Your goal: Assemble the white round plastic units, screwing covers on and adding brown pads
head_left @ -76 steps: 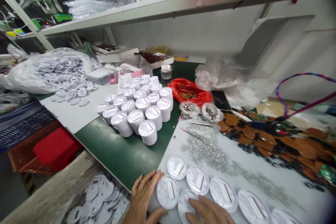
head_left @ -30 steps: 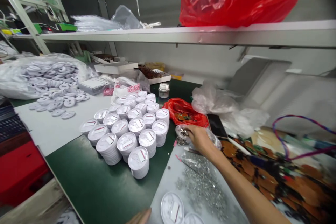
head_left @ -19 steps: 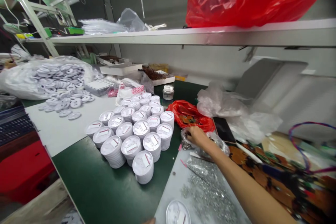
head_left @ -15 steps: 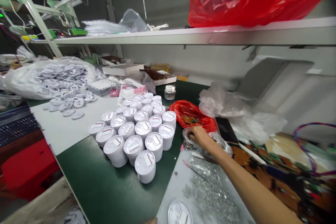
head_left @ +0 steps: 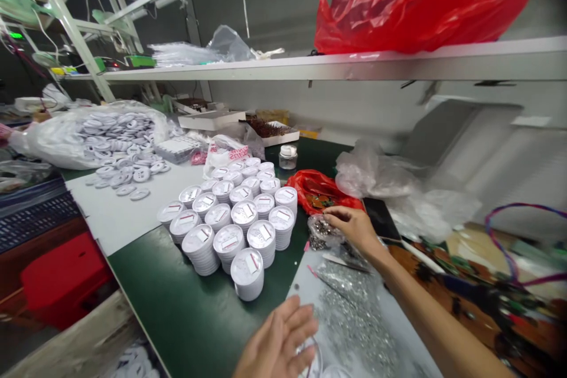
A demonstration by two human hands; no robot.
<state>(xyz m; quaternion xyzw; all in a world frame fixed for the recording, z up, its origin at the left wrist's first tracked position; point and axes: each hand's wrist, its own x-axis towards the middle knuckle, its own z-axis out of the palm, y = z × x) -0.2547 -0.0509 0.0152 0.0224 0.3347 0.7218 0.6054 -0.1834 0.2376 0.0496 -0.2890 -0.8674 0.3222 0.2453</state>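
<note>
My right hand (head_left: pixel 352 225) is above a clear bag of small dark metal parts (head_left: pixel 319 233), its thumb and fingertips pressed together; whatever they hold is too small to make out. My left hand (head_left: pixel 281 339) is low in the middle, palm turned up and fingers spread, with nothing on it. It partly covers a round white disc (head_left: pixel 315 360) on the grey sheet. Many small shiny pieces (head_left: pixel 354 319) lie scattered right of my left hand. Stacks of round white discs with labels (head_left: pixel 245 212) stand on the green table (head_left: pixel 195 319), left of my right hand.
A red bag of small boards (head_left: pixel 305 186) lies behind my right hand. White rings (head_left: pixel 119 136) spill from a bag at the left. Overhead runs a shelf (head_left: pixel 266 69) bearing a big red bag (head_left: pixel 420 6). Tweezers (head_left: pixel 345 262) lie below my right hand.
My left hand has risen into view from the bottom edge and opened. My right hand has lifted slightly and moved right, out of the bag of metal parts.
</note>
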